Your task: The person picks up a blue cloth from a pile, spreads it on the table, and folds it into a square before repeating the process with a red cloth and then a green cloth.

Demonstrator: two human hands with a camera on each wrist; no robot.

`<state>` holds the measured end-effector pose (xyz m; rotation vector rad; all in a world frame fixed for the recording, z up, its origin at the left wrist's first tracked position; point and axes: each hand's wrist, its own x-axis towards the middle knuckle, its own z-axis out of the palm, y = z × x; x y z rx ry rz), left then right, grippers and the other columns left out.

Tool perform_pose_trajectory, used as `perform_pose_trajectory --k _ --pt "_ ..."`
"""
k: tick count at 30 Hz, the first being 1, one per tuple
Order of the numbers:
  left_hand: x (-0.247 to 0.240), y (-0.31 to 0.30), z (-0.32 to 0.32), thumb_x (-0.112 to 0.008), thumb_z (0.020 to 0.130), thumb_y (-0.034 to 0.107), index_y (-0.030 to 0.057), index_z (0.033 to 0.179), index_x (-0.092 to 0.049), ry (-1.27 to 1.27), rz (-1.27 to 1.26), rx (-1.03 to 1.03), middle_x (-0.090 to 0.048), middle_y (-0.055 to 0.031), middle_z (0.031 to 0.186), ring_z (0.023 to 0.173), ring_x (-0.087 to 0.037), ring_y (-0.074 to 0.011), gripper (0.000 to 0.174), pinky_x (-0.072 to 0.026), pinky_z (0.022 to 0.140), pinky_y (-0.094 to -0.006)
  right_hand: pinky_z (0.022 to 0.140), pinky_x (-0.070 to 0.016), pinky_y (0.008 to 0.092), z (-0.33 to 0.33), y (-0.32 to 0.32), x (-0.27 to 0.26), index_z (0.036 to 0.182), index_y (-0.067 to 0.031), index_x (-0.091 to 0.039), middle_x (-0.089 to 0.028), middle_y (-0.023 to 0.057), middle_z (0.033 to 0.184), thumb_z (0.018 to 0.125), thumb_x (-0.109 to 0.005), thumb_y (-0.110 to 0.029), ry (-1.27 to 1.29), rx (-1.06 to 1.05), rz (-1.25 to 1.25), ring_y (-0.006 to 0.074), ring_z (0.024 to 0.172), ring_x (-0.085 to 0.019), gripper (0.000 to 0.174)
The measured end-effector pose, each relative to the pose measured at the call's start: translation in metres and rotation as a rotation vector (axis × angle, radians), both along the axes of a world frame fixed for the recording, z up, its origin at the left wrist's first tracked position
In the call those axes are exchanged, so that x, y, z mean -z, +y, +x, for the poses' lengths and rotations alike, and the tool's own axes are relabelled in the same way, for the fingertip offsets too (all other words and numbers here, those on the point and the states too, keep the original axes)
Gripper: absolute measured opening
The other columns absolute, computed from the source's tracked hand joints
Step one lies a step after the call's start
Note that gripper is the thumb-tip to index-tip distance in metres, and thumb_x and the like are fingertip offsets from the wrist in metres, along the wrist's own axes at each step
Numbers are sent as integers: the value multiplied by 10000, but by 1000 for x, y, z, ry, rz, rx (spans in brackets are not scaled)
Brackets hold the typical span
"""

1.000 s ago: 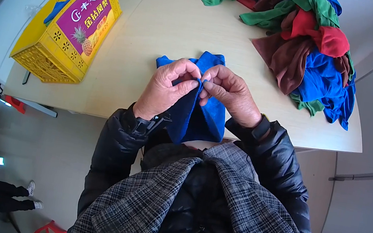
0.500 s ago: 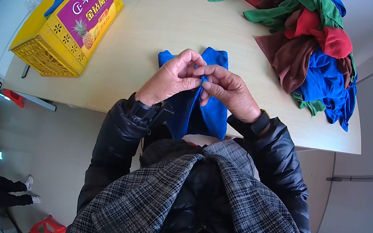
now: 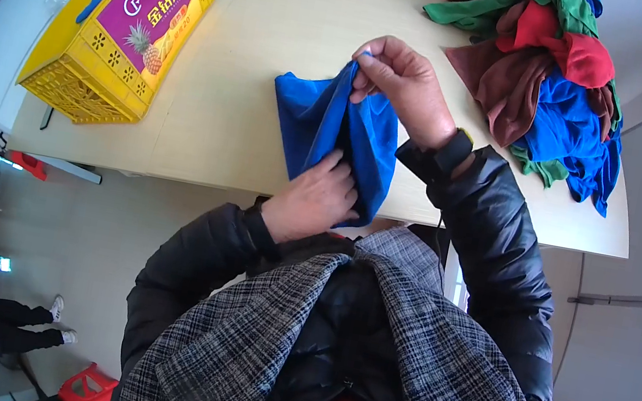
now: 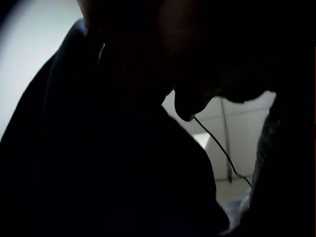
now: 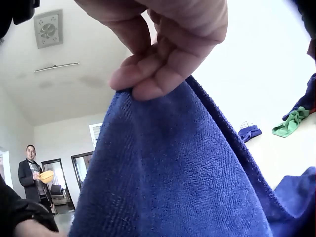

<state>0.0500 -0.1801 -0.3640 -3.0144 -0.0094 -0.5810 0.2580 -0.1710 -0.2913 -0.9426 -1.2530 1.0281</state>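
A blue terry cloth [image 3: 301,115] hangs folded over the table's front edge in the head view. My right hand [image 3: 404,82] pinches its upper corner between thumb and fingertips, holding that corner raised. In the right wrist view the right hand [image 5: 170,54] grips the peak of the cloth [image 5: 177,158], which spreads downward in two layers. Lower down, my left hand [image 3: 313,199] lies against the cloth near its fold, fingers loosely bent and touching it. The left wrist view is mostly dark, with the cloth a black outline.
On the right of the table [image 3: 221,131] lies a heap of blue, brown, red and green cloths [image 3: 524,73]. A yellow crate [image 3: 92,87] stands at the left. A red stool [image 3: 88,390] is on the floor. Behind, a person [image 5: 34,177] holds something yellow.
My left hand has left the upper corner and moved down toward the cloth's lower fold. The right hand keeps its pinch and has moved up and away, stretching the cloth taller.
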Motion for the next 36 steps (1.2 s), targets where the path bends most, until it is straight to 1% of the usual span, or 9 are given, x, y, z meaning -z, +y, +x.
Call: perform_pose_trajectory --k 6,11,14,18,23,26,31,34,36 --pt "2 0 -22 -751 801 285 35 888 -641 384 -138 -13 -636 -122 895 920 -593 -296 286 -384 1028 -444 734 -573 267 22 8 -37 1106 -40 -649 -684 49 870 1031 -607 -158 -19 99 89 139 733 -692 146" --pt "-32 10 -43 -747 825 265 25 933 -621 231 -254 -144 -643 -146 920 923 -605 -313 291 -426 965 -455 743 -577 269 43 4 -63 1122 -54 -669 -682 43 867 1026 -619 -175 -75 212 175 122 758 -683 162" --pt "-55 23 -48 -749 844 218 9 907 -574 156 -542 -272 -632 -167 888 874 -620 -366 281 -464 858 -456 744 -575 265 49 0 -74 1129 -56 -673 -677 38 862 1027 -619 -178 -93 248 197 112 766 -673 168" --pt "-88 40 -54 -750 842 193 -11 906 -561 182 -798 -290 -618 -179 895 864 -619 -394 285 -471 814 -471 743 -564 251 57 -12 -87 1132 -58 -672 -663 27 852 1030 -614 -183 -133 305 199 99 756 -652 171" --pt "-107 40 -60 -750 843 188 7 909 -564 84 -670 -194 -618 -167 890 863 -613 -373 267 -471 819 -450 744 -549 241 76 -26 -97 1127 -58 -668 -642 10 841 1037 -603 -192 -155 367 194 88 732 -631 174" --pt "-133 29 -60 -731 857 176 26 929 -576 132 -285 -100 -613 -149 876 847 -601 -346 228 -477 820 -428 735 -564 245 88 -30 -99 1122 -53 -671 -643 19 833 1034 -608 -192 -156 404 198 98 727 -640 176" --pt "-155 19 -58 -719 869 151 44 967 -597 60 -177 -68 -614 -122 873 815 -582 -306 190 -473 818 -401 707 -601 255 98 -36 -100 1120 -48 -685 -651 42 819 1022 -626 -183 -164 462 211 121 725 -666 176" --pt "-158 27 -61 -713 878 115 47 1001 -612 -54 -709 -151 -620 -105 878 799 -568 -285 173 -465 816 -386 720 -584 251 100 -38 -101 1123 -51 -682 -647 29 828 1029 -615 -186 -158 471 214 108 727 -654 177" --pt "-157 31 -62 -693 880 91 39 1009 -605 -45 -828 -205 -608 -97 881 812 -561 -278 164 -459 823 -380 756 -549 242 101 -42 -102 1122 -53 -672 -641 5 849 1042 -594 -196 -155 487 196 83 732 -629 182"
